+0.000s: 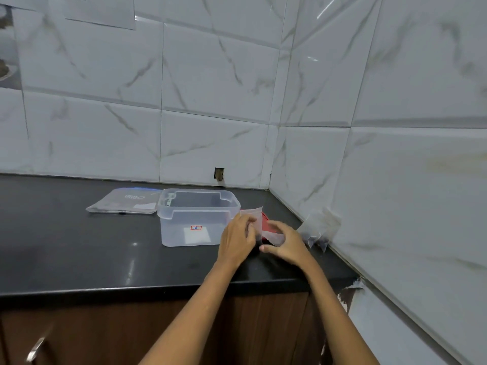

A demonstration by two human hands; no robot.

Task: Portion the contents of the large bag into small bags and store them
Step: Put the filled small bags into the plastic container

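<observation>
both forearms reach forward, left hand (237,239) and right hand (286,243) close together, fingers curled in a pinch.

The table (79,254) was a dark, glossy stone slab set into a tiled corner. On it sat a clear plastic tub (196,225) with a small red-edged label — open-topped. Just behind its left side lay a flat grey zip bag (123,202). A red item (267,226) lay beside the tub's right side, and a crumpled clear bag (320,229) rested against the right wall.
</observation>
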